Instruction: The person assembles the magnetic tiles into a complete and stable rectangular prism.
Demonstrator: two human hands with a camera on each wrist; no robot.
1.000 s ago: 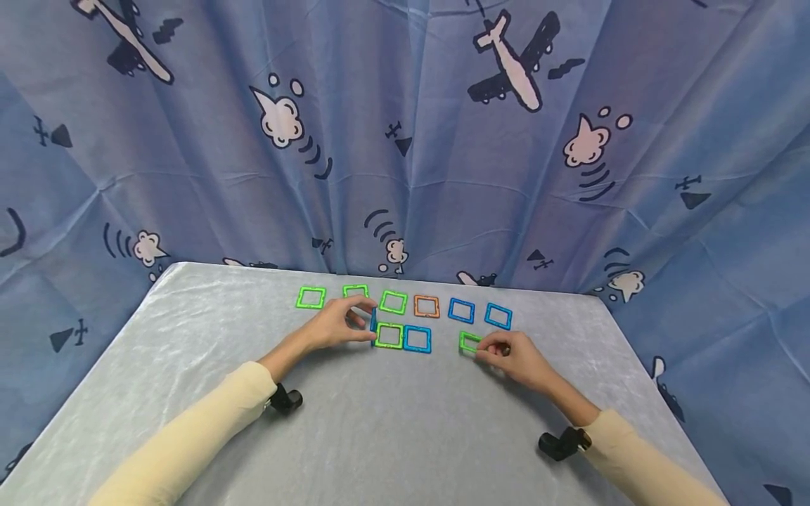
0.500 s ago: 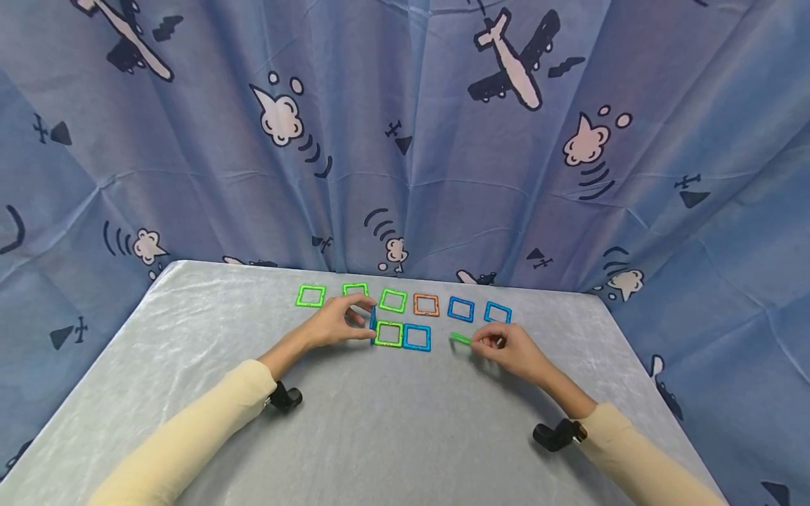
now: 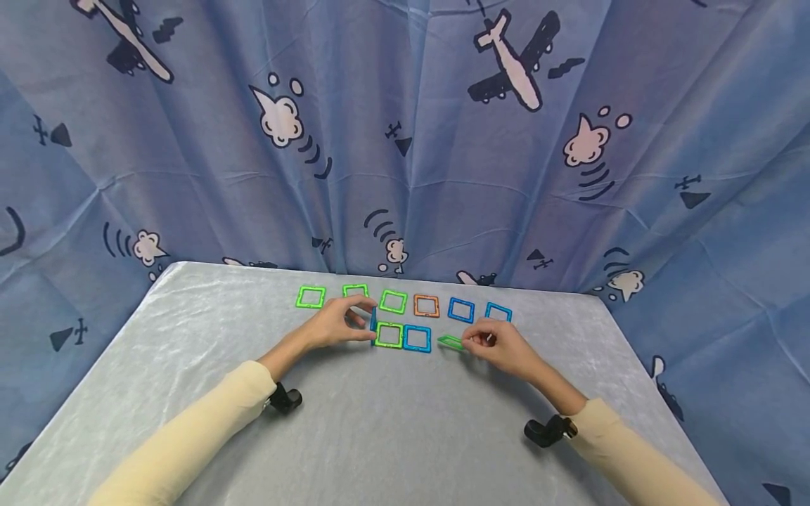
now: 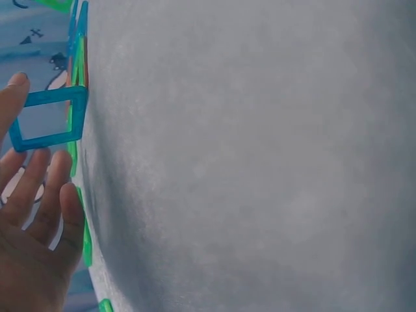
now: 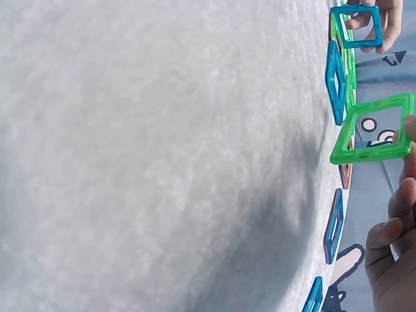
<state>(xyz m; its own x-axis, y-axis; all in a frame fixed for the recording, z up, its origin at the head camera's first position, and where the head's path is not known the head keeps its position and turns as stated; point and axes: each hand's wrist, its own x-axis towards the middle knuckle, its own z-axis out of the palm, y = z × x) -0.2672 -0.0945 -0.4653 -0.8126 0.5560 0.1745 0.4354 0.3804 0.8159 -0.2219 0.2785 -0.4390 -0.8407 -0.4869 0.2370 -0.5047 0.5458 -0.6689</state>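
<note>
My left hand [image 3: 335, 322] holds a blue magnetic tile [image 3: 373, 325], a square open frame, on edge between thumb and fingers. In the left wrist view that blue tile's bottom bar [image 4: 49, 141] shows near the fingertips. Right beside it a green tile [image 3: 389, 347] lies flat, with a flat blue tile [image 3: 418, 351] edge to edge on its right. My right hand [image 3: 503, 344] pinches another green tile [image 3: 452, 344] by its right side, tilted above the cloth, a small gap to the right of the flat blue one. In the right wrist view the held green tile [image 5: 370, 156] appears as a whole frame.
Behind the hands runs a row of flat tiles: green ones [image 3: 311, 307], an orange one [image 3: 427, 315] and two blue ones [image 3: 461, 320]. A pale grey cloth [image 3: 405, 422] covers the table. A blue patterned curtain [image 3: 354, 140] hangs behind its far edge.
My right hand has moved left with the green tile, closer to the flat blue tile, and has turned the tile's tilt. My left hand keeps its place on the upright blue tile.
</note>
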